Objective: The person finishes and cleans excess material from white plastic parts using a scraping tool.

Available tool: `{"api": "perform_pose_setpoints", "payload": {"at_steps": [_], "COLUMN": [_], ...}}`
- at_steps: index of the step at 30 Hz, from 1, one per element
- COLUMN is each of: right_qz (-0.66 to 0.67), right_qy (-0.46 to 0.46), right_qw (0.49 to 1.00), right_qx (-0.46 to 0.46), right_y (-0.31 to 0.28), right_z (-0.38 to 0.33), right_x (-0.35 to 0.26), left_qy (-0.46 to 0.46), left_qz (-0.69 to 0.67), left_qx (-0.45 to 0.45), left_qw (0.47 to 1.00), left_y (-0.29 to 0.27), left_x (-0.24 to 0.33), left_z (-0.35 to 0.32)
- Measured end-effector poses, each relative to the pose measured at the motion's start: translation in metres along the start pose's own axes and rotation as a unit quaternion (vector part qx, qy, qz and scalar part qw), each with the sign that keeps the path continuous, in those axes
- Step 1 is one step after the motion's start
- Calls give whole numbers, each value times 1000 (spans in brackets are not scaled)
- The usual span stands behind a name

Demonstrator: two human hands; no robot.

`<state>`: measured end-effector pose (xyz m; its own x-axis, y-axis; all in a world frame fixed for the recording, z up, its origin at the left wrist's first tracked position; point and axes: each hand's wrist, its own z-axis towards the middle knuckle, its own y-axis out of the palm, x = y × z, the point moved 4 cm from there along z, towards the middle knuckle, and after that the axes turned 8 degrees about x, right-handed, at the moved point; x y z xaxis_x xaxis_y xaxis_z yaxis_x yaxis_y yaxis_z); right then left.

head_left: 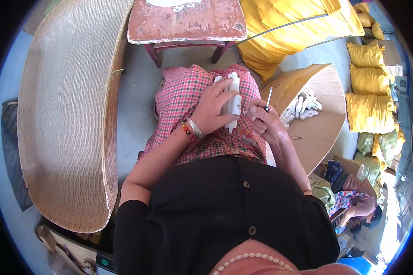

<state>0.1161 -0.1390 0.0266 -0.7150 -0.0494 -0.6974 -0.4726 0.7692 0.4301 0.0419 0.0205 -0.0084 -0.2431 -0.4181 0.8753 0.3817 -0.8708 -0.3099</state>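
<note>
On my lap, over a pink checked cloth (pixel 183 96), a long white plastic part (pixel 234 104) with stubby ends stands lengthwise. The fingers of my left hand (pixel 212 104) wrap round it from the left side. A little to the right, my right hand (pixel 271 126) is closed on a small screwdriver (pixel 269 97), its thin pale shaft pointing away from me above a dark collar. The rest of its handle is hidden in the fingers. Thumb and forefinger of this hand are close to the white part; whether they touch it I cannot tell.
Right of my lap an open cardboard box (pixel 323 124) holds several white plastic parts (pixel 303 104). A big woven basket (pixel 71 114) fills the left. Ahead are a worn red stool (pixel 188 25) and yellow sacks (pixel 284 27). Another person (pixel 360 201) bends over at the lower right.
</note>
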Motion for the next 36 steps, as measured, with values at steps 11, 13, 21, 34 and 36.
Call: {"api": "perform_pose_setpoints", "payload": {"at_steps": [11, 13, 21, 34, 36], "right_qz": [16, 29, -14, -304, -319], "right_qy": [5, 15, -41, -123, -206], "right_qw": [1000, 999, 998, 944, 923], "right_qx": [23, 14, 47, 48, 72], "right_y": [5, 8, 9, 14, 20], "right_z": [17, 15, 25, 20, 14], "right_x": [-1, -2, -2, -1, -1], "left_qy": [0, 1, -8, -4, 23], "left_qz": [-2, -11, -41, -70, -24], "left_qx": [15, 15, 21, 15, -23], "left_qw": [1000, 1000, 999, 997, 999], "left_y": [5, 5, 6, 7, 7], "left_x": [-5, -6, -7, -16, -11], "left_z": [2, 3, 7, 3, 3]}}
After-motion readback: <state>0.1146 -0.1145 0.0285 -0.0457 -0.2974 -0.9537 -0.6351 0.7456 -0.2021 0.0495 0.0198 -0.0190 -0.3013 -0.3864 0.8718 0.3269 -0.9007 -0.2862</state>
